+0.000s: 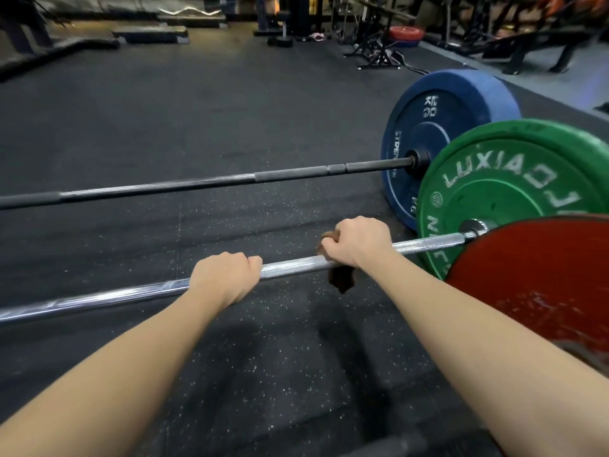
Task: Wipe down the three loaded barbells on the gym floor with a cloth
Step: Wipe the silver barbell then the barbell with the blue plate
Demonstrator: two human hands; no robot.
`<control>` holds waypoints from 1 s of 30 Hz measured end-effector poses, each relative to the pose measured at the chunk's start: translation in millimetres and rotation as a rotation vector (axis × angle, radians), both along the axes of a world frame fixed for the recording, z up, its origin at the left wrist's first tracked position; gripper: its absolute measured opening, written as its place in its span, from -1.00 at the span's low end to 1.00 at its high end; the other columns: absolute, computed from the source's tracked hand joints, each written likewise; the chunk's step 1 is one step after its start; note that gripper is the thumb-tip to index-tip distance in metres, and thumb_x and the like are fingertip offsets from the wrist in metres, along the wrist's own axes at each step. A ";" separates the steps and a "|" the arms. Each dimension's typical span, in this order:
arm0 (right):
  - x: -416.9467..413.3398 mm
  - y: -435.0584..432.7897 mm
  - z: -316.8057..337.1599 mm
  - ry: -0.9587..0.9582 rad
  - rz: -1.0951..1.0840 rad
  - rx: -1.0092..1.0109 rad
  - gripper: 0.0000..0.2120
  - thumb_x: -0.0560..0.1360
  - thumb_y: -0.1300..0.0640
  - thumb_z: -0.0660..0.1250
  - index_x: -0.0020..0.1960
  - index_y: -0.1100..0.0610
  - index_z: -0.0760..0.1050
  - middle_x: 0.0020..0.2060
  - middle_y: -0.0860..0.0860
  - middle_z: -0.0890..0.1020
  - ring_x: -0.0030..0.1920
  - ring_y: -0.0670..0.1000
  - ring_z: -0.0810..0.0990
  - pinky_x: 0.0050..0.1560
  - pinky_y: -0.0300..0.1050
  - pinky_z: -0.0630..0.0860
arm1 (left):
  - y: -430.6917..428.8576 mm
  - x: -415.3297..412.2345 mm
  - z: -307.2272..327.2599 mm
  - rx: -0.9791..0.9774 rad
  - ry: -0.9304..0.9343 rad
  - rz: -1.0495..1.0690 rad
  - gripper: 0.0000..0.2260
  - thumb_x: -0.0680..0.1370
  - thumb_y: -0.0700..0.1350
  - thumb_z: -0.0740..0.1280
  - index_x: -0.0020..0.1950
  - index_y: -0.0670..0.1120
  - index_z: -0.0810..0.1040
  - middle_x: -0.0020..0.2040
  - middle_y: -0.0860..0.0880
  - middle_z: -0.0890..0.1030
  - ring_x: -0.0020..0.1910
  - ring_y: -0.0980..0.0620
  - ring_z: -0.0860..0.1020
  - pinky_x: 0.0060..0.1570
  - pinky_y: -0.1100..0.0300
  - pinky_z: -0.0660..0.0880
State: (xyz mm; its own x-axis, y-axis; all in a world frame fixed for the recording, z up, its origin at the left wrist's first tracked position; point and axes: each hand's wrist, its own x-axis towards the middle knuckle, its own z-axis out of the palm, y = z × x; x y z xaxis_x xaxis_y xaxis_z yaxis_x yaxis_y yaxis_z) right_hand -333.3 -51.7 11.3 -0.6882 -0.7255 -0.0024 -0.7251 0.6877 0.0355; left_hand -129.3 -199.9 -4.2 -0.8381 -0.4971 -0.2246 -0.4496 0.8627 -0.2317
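**A:** What has the right hand got?

**B:** The right hand (pixel 357 240) is curled over the shaft of the chrome barbell (pixel 131 291). A brown cloth (pixel 342 280) is bunched under its fingers, and a tail of the cloth hangs below the bar.

**A:** And the other?

**B:** The left hand (pixel 225 275) grips the same shaft bare, knuckles up. It sits just left of the right hand, with a stretch of knurling showing between them.

**A:** Room to slide along?

**B:** To the right, bare shaft runs from the cloth to the collar at the green bumper plate (pixel 514 192). To the left, the shaft runs unobstructed out of view. The red plate (pixel 543 285) stands nearest the camera and overlaps the green one's lower edge.

**A:** Beyond that bar?

**B:** There's a strip of speckled rubber floor (pixel 230 110), then the black barbell (pixel 197 184) lying roughly parallel. Its blue bumper plate (pixel 445 127) stands behind the green one. Open matting stretches past it to racks and benches at the far wall.
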 end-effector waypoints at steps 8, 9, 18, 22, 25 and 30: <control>19.1 2.6 -2.8 -0.003 0.252 -0.077 -0.73 0.59 -0.18 0.12 0.06 -0.05 0.48 -0.06 -0.04 0.56 -0.03 0.07 0.55 -0.14 -0.05 0.41 | -1.2 -0.4 -0.9 -0.036 -0.026 -0.045 -0.84 0.62 -0.23 0.11 0.17 -0.04 0.33 -0.08 -0.02 0.42 -0.12 -0.11 0.46 -0.17 0.04 0.39; 12.0 9.8 -2.2 -0.034 0.242 -0.090 -0.77 0.59 -0.18 0.14 -0.01 -0.05 0.43 -0.10 -0.05 0.54 -0.06 0.07 0.55 -0.14 -0.04 0.44 | -1.4 -0.4 0.0 -0.030 -0.024 -0.042 -0.84 0.62 -0.23 0.11 0.16 -0.04 0.33 -0.10 -0.01 0.40 -0.11 -0.11 0.46 -0.17 0.04 0.39; -62.7 76.4 -6.4 0.101 -0.034 -0.149 -0.71 0.54 -0.18 0.19 -0.22 0.00 0.39 -0.24 -0.03 0.52 -0.11 0.15 0.59 -0.24 -0.09 0.34 | -5.1 1.2 -5.7 -0.026 0.006 -0.053 -0.88 0.60 -0.23 0.13 0.09 -0.03 0.29 -0.13 0.01 0.38 -0.13 -0.10 0.49 -0.20 0.05 0.40; -70.2 69.8 -0.1 0.123 -0.223 -0.036 -0.64 0.57 -0.17 0.11 -0.10 0.05 0.55 -0.09 0.06 0.67 -0.05 0.16 0.62 -0.12 -0.04 0.39 | -5.4 2.7 -7.3 -0.062 0.014 -0.055 -0.84 0.60 -0.24 0.15 0.13 -0.03 0.33 -0.12 0.01 0.40 -0.13 -0.10 0.50 -0.22 0.05 0.41; -37.3 34.2 -2.3 0.056 -0.281 -0.023 -0.64 0.54 -0.09 0.15 0.02 0.11 0.62 -0.01 0.11 0.68 0.01 0.18 0.63 -0.10 -0.04 0.40 | -3.0 2.2 -4.0 -0.062 0.014 -0.046 -0.84 0.59 -0.25 0.14 0.12 -0.03 0.33 -0.08 -0.01 0.47 -0.14 -0.11 0.50 -0.21 0.06 0.41; 32.6 -9.6 -5.5 -0.028 -0.053 -0.096 -0.65 0.57 -0.17 0.17 0.14 0.01 0.57 0.02 0.03 0.64 0.02 0.16 0.61 -0.07 0.00 0.40 | 1.1 2.5 3.2 -0.034 0.001 -0.020 -0.83 0.59 -0.26 0.12 0.11 -0.03 0.33 0.05 -0.02 0.55 -0.12 -0.12 0.46 -0.16 0.05 0.41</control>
